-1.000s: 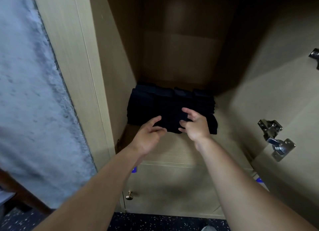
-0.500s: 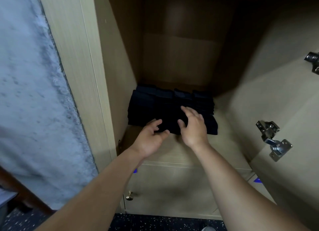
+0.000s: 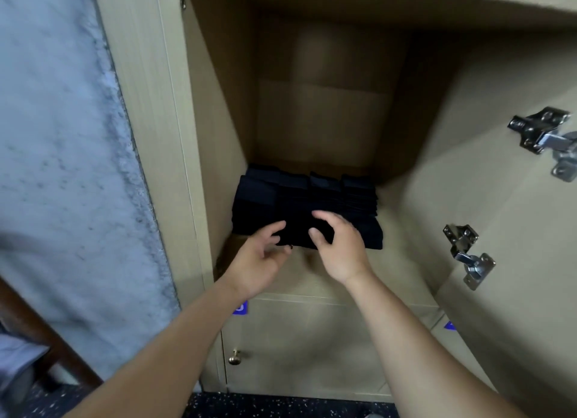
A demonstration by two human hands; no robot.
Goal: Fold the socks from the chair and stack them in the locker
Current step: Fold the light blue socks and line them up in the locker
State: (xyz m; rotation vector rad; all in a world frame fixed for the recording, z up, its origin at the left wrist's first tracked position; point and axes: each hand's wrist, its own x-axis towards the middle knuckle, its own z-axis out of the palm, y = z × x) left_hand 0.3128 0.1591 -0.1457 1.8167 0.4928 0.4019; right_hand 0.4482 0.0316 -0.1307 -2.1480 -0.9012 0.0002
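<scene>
Head view: folded dark socks [image 3: 299, 205] stacked at the locker [image 3: 327, 120] floor's back-left corner; left hand [image 3: 259, 261] and right hand [image 3: 340, 249], fingers loosely spread, hover at the stack's front edge.

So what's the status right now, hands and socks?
Left hand open, right hand open, both at the front edge of the dark folded sock stack. Stack sits on the beige wooden locker shelf. Nothing in the way.

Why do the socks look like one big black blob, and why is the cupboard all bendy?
Head view: the dark socks sit deep in the shaded locker, so their folds barely show; the wide-angle lens bends the locker's straight edges; the hinges on the open door catch the light and shine; the left hand and right hand look a little smeared at the fingers.
</scene>
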